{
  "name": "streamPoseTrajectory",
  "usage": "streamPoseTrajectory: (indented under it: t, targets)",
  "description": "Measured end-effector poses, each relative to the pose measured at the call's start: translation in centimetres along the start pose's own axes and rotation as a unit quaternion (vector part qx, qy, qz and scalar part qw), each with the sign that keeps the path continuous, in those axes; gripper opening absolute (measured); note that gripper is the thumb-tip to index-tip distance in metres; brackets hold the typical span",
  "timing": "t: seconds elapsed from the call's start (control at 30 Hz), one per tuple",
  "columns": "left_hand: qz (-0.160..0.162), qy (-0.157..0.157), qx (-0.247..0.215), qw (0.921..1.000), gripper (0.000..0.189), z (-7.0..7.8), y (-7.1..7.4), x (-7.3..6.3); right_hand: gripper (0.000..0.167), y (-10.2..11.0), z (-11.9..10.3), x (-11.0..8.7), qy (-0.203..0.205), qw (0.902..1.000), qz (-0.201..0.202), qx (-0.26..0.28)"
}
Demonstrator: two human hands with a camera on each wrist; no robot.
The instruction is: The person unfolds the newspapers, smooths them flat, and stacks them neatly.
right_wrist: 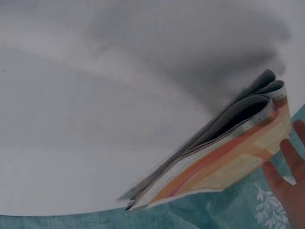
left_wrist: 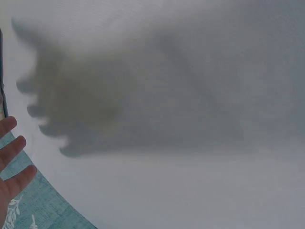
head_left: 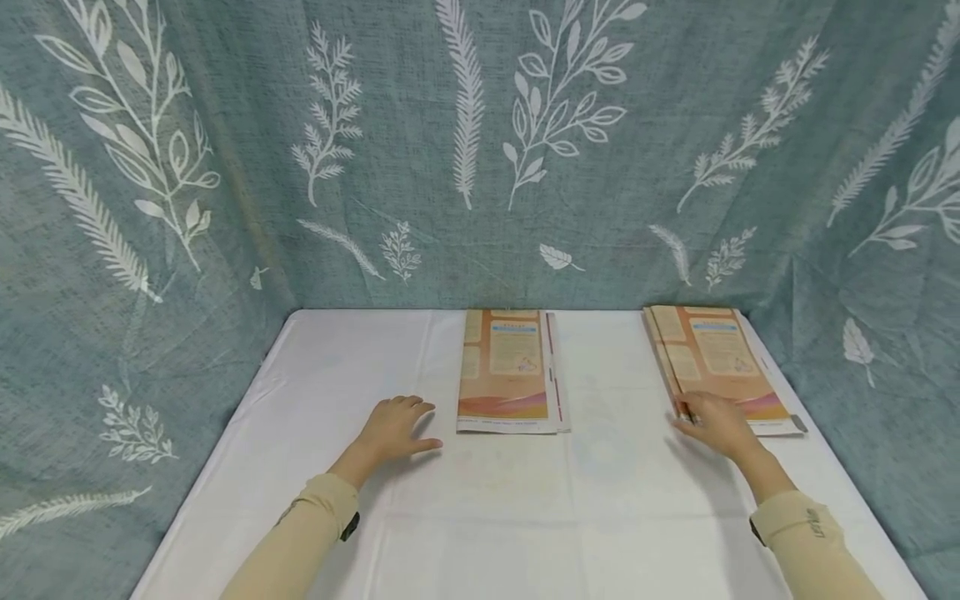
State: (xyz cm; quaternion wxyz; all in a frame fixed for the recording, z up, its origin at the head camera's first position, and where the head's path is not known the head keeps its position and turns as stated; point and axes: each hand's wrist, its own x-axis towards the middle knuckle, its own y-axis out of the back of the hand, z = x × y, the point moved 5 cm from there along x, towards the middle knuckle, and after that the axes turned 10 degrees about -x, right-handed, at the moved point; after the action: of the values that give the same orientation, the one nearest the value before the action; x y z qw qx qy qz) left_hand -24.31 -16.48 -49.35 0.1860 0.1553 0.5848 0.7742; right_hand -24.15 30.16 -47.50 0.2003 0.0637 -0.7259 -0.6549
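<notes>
Two folded newspapers lie on the white table: one in the middle point(head_left: 502, 375) and a thicker one at the right point(head_left: 723, 350), printed in orange and tan. My left hand point(head_left: 390, 433) hovers over the cloth left of the middle newspaper, thumb and fingers spread, holding nothing. In the left wrist view, fingers point(left_wrist: 16, 181) of that hand show at the left edge. At the lower left corner of the right newspaper is my right hand point(head_left: 716, 425), fingers extended. The right wrist view shows its rounded folds point(right_wrist: 248, 112) beside the fingers point(right_wrist: 276, 179); whether they touch cannot be told.
A white cloth point(head_left: 480, 517) covers the table. Blue-green curtains point(head_left: 420, 150) with white leaf prints stand behind the table and along both sides. The right newspaper lies close to the table's right edge. Both hands cast shadows on the cloth.
</notes>
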Motion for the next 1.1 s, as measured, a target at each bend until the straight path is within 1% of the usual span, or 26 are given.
streamPoseTrajectory:
  t: [0.1, 0.13, 0.2, 0.27, 0.33, 0.37, 0.5, 0.57, 0.63, 0.77, 0.83, 0.97, 1.1]
  targets:
    - [0.013, -0.013, -0.021, 0.9996, 0.063, 0.6, 0.1, 0.4, 0.021, -0.2, -0.2, 0.4, -0.008, 0.9999, -0.007, 0.011]
    - [0.028, -0.024, -0.020, 0.9991, 0.065, 0.5, -0.4, 0.8, 0.020, -0.3, -0.3, 0.5, -0.010, 0.9998, -0.010, 0.016]
    - [0.036, -0.033, -0.032, 0.9983, 0.067, 1.0, -0.5, 1.2, 0.024, -0.4, -0.6, 0.7, -0.010, 0.9998, -0.008, 0.018]
    - [0.038, -0.035, -0.038, 0.9979, 0.069, 1.5, -0.9, 1.6, 0.030, -0.5, -1.0, 1.0, -0.007, 0.9998, -0.004, 0.018]
    - [0.037, -0.036, -0.036, 0.9981, 0.067, 2.1, -1.3, 2.1, 0.030, -0.8, -1.3, 1.3, -0.001, 0.9999, -0.004, 0.012]
    - [0.024, -0.027, -0.044, 0.9984, 0.066, 2.7, -1.1, 2.2, 0.029, -0.9, -1.5, 1.4, 0.005, 1.0000, -0.004, 0.004]
    - [0.011, -0.022, -0.046, 0.9986, 0.060, 3.9, -1.8, 2.9, 0.023, -1.5, -2.5, 2.0, 0.029, 0.9992, 0.002, -0.026]
    - [0.003, -0.029, -0.055, 0.9981, 0.059, 4.6, -2.0, 3.2, 0.020, -1.9, -3.0, 2.2, 0.037, 0.9986, 0.002, -0.039]
    - [-0.003, -0.046, -0.061, 0.9971, 0.058, 5.2, -2.2, 3.4, 0.021, -2.4, -3.4, 2.4, 0.039, 0.9983, 0.003, -0.044]
    - [0.001, -0.086, -0.072, 0.9937, 0.061, 6.4, -2.2, 3.9, 0.025, -2.9, -4.3, 2.6, 0.038, 0.9983, 0.002, -0.043]
    - [0.000, -0.095, -0.080, 0.9923, 0.060, 6.8, -2.2, 4.2, 0.027, -2.9, -4.7, 2.6, 0.034, 0.9988, 0.004, -0.034]
    - [-0.016, -0.090, -0.090, 0.9918, 0.059, 7.2, -2.5, 5.0, 0.030, -3.0, -5.4, 2.9, 0.033, 0.9994, 0.007, -0.011]
    - [-0.027, -0.080, -0.087, 0.9927, 0.059, 7.5, -2.6, 5.7, 0.033, -3.3, -6.3, 3.4, 0.035, 0.9994, 0.003, 0.003]
